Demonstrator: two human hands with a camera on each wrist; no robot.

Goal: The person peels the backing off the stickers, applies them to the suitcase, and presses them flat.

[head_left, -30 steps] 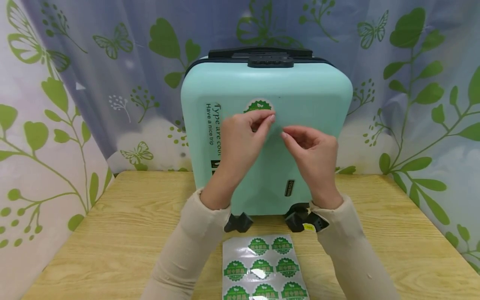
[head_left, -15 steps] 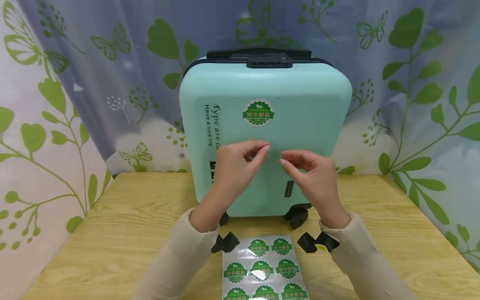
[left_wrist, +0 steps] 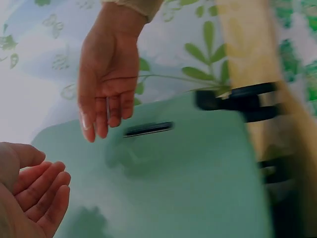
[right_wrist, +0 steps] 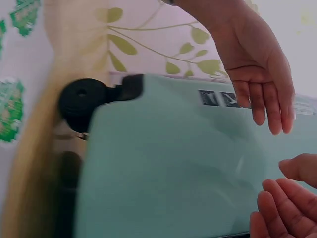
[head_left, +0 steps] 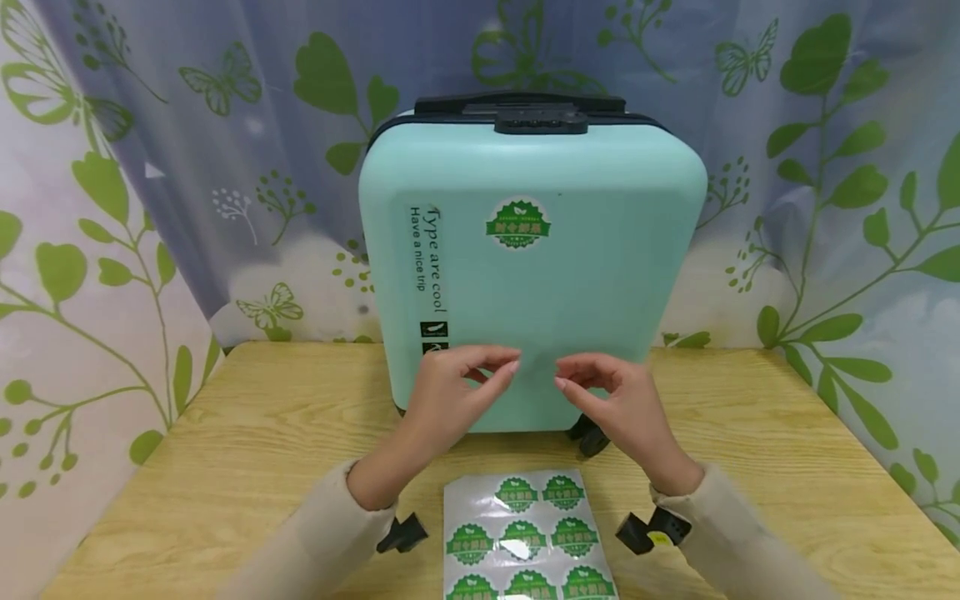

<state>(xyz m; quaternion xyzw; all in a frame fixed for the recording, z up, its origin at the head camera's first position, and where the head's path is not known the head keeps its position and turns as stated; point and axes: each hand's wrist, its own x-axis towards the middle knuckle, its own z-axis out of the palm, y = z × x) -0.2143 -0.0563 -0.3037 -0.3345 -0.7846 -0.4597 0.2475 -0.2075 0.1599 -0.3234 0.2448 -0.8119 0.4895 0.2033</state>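
Observation:
A mint-green suitcase (head_left: 585, 275) stands upright on the table, with a round green sticker (head_left: 518, 224) lying flat on its upper front. In front of the suitcase's lower part hovers my left hand (head_left: 461, 396), its fingers loosely bent and holding nothing. My right hand (head_left: 618, 404) mirrors it a short gap away, also bare of anything between thumb and fingers. Both wrist views confirm the relaxed fingers of the left hand (left_wrist: 34, 193) and the right hand (right_wrist: 290, 198), apart from the shell. Below the hands lies a sheet of green stickers (head_left: 522, 537), its top left spot bare.
The wooden table (head_left: 300, 433) carries the suitcase and the sheet. A leaf-patterned curtain (head_left: 285, 208) hangs close behind. One black suitcase wheel (head_left: 592, 437) shows near my right hand. Small black wrist cameras sit at both cuffs, like the right one (head_left: 652, 531).
Both hands have come down from beside the round sticker to the suitcase's lower front, uncovering the sticker and the printed lettering. The sticker stays in place on the shell.

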